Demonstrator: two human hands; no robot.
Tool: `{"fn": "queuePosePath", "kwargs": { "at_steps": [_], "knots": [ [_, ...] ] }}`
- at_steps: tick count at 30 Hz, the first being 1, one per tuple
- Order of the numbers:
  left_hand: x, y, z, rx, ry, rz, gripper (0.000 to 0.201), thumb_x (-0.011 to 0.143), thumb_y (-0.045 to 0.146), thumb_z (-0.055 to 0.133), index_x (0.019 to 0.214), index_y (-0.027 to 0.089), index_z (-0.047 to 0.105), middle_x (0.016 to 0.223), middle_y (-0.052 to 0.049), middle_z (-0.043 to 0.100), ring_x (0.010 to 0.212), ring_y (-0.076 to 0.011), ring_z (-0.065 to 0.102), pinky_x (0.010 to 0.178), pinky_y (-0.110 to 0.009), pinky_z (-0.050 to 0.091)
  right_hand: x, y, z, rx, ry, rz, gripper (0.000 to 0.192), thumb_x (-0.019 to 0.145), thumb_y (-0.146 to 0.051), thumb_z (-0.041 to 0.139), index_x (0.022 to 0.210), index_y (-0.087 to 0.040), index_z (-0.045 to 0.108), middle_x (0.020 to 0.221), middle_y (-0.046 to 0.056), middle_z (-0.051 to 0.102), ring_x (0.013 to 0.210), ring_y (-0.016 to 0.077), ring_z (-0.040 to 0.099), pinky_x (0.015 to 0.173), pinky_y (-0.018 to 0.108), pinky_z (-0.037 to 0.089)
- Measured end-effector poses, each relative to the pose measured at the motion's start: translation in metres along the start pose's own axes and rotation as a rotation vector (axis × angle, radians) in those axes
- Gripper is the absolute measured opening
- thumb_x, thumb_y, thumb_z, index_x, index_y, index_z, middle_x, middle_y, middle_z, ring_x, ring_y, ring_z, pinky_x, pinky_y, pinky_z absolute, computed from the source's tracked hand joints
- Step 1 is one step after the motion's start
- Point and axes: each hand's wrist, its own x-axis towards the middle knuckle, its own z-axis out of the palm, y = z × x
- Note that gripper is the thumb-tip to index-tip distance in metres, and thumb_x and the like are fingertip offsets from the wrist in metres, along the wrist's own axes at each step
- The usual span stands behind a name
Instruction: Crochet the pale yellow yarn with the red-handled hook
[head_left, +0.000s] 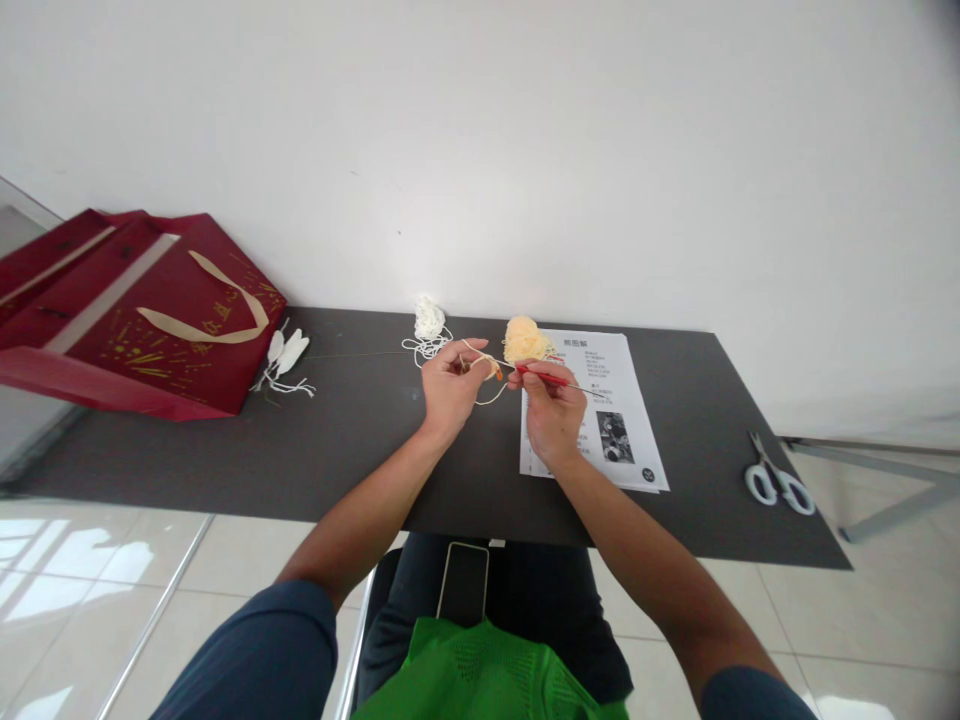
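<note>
My left hand (450, 390) is closed in a pinch on a small piece of pale yellow crochet work (489, 370), with yarn looped over its fingers. An orange bit, perhaps a stitch marker, shows at the edge of the work. In my right hand (553, 415) is a crochet hook (543, 376) with a red handle, its tip pointing left to the work. A strand of yarn hangs in a loop between the hands. Just behind them a ball of pale yellow yarn (524, 338) rests on the table. Fingers hide most of the crochet piece.
Printed sheets (637, 440) lie under my right hand. White yarn (430, 318) stands by the wall. At left are a dark red paper bag (187, 330) and white crocheted pieces (289, 352). Scissors (776, 480) lie near the right table edge. A phone (463, 583) rests on my lap.
</note>
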Motion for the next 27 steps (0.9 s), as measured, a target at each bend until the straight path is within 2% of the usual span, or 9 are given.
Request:
{"fn": "queuePosePath", "kwargs": {
  "at_steps": [3, 6, 10, 13, 16, 19, 23, 27],
  "knots": [
    [0.000, -0.001, 0.001, -0.045, 0.003, -0.028, 0.027, 0.071, 0.021, 0.080, 0.098, 0.019, 0.077, 0.071, 0.002, 0.071, 0.064, -0.0114, 0.063, 0.067, -0.026, 0.050, -0.005, -0.001, 0.000, -0.056, -0.023, -0.041, 0.007, 0.084, -0.032, 0.080, 0.090, -0.030, 0.078, 0.098, 0.001, 0.079, 0.078, 0.0171, 0.075, 0.081, 0.040, 0.066],
    [0.000, -0.002, 0.002, -0.134, -0.013, -0.101, 0.033, 0.069, 0.020, 0.082, 0.102, 0.020, 0.077, 0.071, 0.003, 0.071, 0.064, -0.0107, 0.063, 0.071, -0.027, 0.051, -0.009, -0.002, -0.001, -0.129, -0.069, -0.076, 0.005, 0.083, -0.032, 0.080, 0.088, -0.032, 0.081, 0.103, 0.002, 0.080, 0.086, 0.0199, 0.076, 0.091, 0.044, 0.065],
    [0.004, -0.002, 0.001, -0.313, -0.055, -0.264, 0.044, 0.064, 0.019, 0.086, 0.107, 0.019, 0.076, 0.075, 0.003, 0.072, 0.066, -0.0096, 0.065, 0.072, -0.026, 0.050, -0.010, -0.003, -0.006, -0.208, -0.159, -0.079, 0.011, 0.080, -0.030, 0.084, 0.088, -0.036, 0.082, 0.107, 0.001, 0.081, 0.102, 0.0233, 0.075, 0.107, 0.049, 0.059],
    [0.007, 0.001, 0.001, -0.414, -0.106, -0.392, 0.050, 0.063, 0.018, 0.087, 0.111, 0.017, 0.074, 0.077, 0.001, 0.073, 0.069, -0.0096, 0.067, 0.071, -0.024, 0.049, -0.008, -0.002, -0.009, -0.264, -0.200, -0.116, 0.016, 0.082, -0.027, 0.081, 0.092, -0.038, 0.082, 0.110, 0.000, 0.081, 0.106, 0.0236, 0.074, 0.112, 0.051, 0.055],
    [0.009, 0.004, 0.000, -0.489, -0.158, -0.483, 0.051, 0.063, 0.017, 0.087, 0.112, 0.016, 0.073, 0.080, -0.001, 0.074, 0.072, -0.0103, 0.067, 0.071, -0.025, 0.049, -0.006, -0.003, -0.008, -0.245, -0.179, -0.104, 0.016, 0.080, -0.025, 0.083, 0.090, -0.037, 0.083, 0.108, 0.000, 0.081, 0.107, 0.0238, 0.074, 0.113, 0.050, 0.054],
    [0.010, 0.005, -0.001, -0.530, -0.200, -0.527, 0.050, 0.064, 0.016, 0.085, 0.113, 0.015, 0.072, 0.081, -0.002, 0.074, 0.071, -0.0104, 0.066, 0.071, -0.026, 0.049, -0.006, -0.004, -0.006, -0.180, -0.134, -0.045, 0.014, 0.075, -0.024, 0.086, 0.084, -0.034, 0.083, 0.105, 0.002, 0.082, 0.104, 0.0234, 0.075, 0.109, 0.047, 0.056],
    [0.012, 0.005, -0.004, -0.540, -0.233, -0.529, 0.050, 0.065, 0.015, 0.084, 0.114, 0.015, 0.073, 0.081, -0.002, 0.074, 0.070, -0.0103, 0.065, 0.072, -0.026, 0.049, -0.004, -0.002, -0.003, -0.111, -0.098, 0.015, 0.010, 0.077, -0.028, 0.086, 0.086, -0.031, 0.083, 0.107, 0.002, 0.081, 0.085, 0.0194, 0.075, 0.087, 0.041, 0.063],
    [0.012, 0.005, -0.006, -0.495, -0.254, -0.508, 0.050, 0.065, 0.017, 0.085, 0.114, 0.017, 0.074, 0.079, -0.001, 0.073, 0.071, -0.0110, 0.065, 0.074, -0.028, 0.049, 0.002, 0.001, -0.002, -0.042, -0.060, 0.054, 0.012, 0.080, -0.032, 0.082, 0.091, -0.029, 0.081, 0.096, 0.002, 0.081, 0.073, 0.0161, 0.071, 0.072, 0.036, 0.061]
  ]
}}
